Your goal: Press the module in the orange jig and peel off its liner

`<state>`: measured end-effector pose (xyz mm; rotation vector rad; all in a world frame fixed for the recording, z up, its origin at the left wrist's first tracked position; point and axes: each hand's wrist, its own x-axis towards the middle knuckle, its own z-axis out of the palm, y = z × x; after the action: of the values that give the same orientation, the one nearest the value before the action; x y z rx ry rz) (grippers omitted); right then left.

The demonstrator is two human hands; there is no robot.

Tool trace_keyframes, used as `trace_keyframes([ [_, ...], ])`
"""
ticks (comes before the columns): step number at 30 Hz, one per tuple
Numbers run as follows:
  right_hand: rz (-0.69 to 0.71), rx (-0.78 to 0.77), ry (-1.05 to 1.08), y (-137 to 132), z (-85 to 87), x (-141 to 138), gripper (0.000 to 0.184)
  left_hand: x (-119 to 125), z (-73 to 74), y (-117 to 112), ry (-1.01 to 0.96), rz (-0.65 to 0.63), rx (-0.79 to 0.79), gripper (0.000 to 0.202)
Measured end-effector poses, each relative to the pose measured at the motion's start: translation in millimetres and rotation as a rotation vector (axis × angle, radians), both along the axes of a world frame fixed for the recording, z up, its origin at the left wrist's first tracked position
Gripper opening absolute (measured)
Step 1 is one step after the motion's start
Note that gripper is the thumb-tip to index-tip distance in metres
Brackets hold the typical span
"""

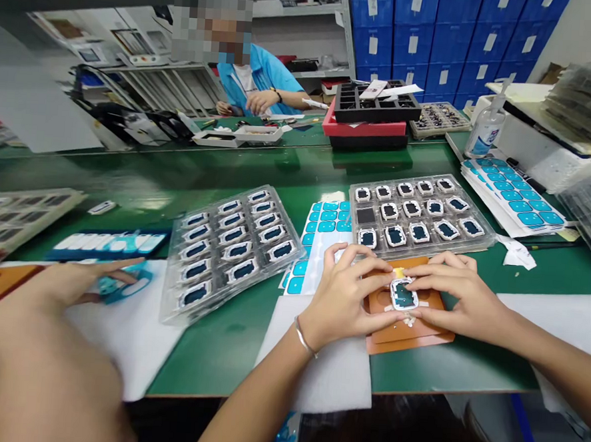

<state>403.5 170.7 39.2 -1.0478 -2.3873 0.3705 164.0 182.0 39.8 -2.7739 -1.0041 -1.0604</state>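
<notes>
Together, the left hand [343, 297] and right hand [459, 291] close around a white-framed module [404, 294], fingertips pressed to its edges, as it sits on an orange pad [408, 338] (a silver bangle [304, 336] circles the left wrist). Just ahead of the hands lies a grey tray [419, 212] of matching modules; to their left, a clear blister tray [233, 250]. Another person's blurred hand [66, 287] reaches further left.
</notes>
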Motion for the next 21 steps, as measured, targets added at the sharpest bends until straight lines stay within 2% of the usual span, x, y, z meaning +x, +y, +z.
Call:
trace_keyframes([
  [6,0.009,-0.049,0.031,0.8,3.5,0.3,0.015,1.0,1.9,-2.1,-0.021,-0.005,-0.127,0.044],
  [12,0.032,-0.021,0.095,2.3,3.0,0.5,0.014,2.2,4.3,-4.2,-0.048,0.023,-0.310,0.041],
  [21,0.023,-0.025,0.076,1.9,2.2,0.3,0.010,1.1,5.0,-5.1,-0.022,0.023,-0.328,0.044],
])
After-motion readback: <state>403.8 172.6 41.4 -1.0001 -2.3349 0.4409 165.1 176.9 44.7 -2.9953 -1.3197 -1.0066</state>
